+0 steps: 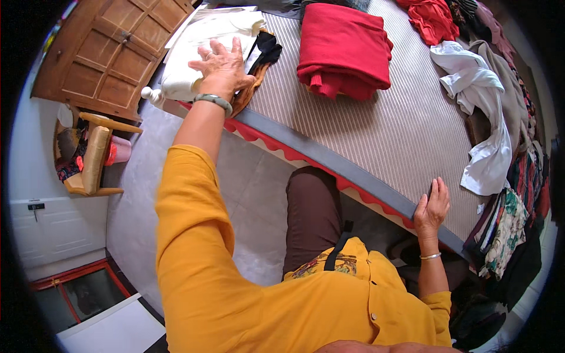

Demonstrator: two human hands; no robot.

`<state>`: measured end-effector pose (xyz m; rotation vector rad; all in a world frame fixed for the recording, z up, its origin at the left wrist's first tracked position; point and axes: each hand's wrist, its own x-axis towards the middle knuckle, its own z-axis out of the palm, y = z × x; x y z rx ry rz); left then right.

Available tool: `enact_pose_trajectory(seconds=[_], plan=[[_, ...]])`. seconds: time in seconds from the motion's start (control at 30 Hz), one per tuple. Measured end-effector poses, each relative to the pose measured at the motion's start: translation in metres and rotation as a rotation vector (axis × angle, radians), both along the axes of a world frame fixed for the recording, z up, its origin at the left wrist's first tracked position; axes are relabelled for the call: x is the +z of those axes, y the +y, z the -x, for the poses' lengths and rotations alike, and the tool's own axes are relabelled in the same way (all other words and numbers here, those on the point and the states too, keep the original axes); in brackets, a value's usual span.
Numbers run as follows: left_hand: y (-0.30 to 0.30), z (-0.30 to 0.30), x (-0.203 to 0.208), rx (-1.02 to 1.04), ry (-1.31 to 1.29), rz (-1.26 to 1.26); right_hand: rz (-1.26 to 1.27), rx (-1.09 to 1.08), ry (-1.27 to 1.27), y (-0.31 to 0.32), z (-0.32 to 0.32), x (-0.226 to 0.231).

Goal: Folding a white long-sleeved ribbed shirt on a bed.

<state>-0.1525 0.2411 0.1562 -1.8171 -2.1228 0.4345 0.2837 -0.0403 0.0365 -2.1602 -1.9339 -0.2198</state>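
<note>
My left hand (pixel 222 69), fingers spread, lies on a folded white garment (pixel 176 73) at the bed's far left corner. A green bangle circles that wrist. Beside the white garment lie black cloth (pixel 268 48) and orange-brown cloth (pixel 244 100), partly under my hand and wrist. My right hand (pixel 432 206) rests on the near edge of the striped bed mattress (pixel 353 135) with its fingers stretched out, holding nothing. A silver bracelet is on that wrist. Between the hands, farther back, sits a stack of folded red clothing (pixel 343 50).
Loose clothes line the bed's right side, among them a white shirt (pixel 479 112), a red garment (pixel 432 22) and a floral piece (pixel 507 229). At the left stand a wooden cabinet (pixel 106 53), a wooden chair (pixel 94 159) and a pink striped bin (pixel 120 150).
</note>
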Motion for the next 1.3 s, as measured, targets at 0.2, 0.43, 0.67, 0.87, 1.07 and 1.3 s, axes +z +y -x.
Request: enact_pose_trajectory(seconds=[0.2,0.43,0.67,0.87,1.07,1.3], plan=[[0.011,0.000,-0.003,0.017,-0.022,-0.084,-0.010,0.007,0.016,0.003,0.002,0.008],[-0.007,-0.044,-0.027,-0.502,-0.563,-0.384,-0.026,-0.003,0.018,0.002,0.004,0.009],[-0.061,-0.209,-0.051,-1.215,-0.424,-0.158,-0.027,-0.027,0.010,-0.001,0.002,0.005],[-0.017,-0.231,-0.050,-0.876,-0.238,0.128,-0.003,-0.043,0.048,-0.002,0.008,0.007],[-0.006,-0.191,-0.032,-0.767,-0.232,0.131,-0.062,-0.013,0.071,-0.001,0.003,0.006],[0.020,-0.110,-0.031,-0.845,-0.396,-0.009,-0.043,-0.029,0.088,0.003,0.003,0.012]])
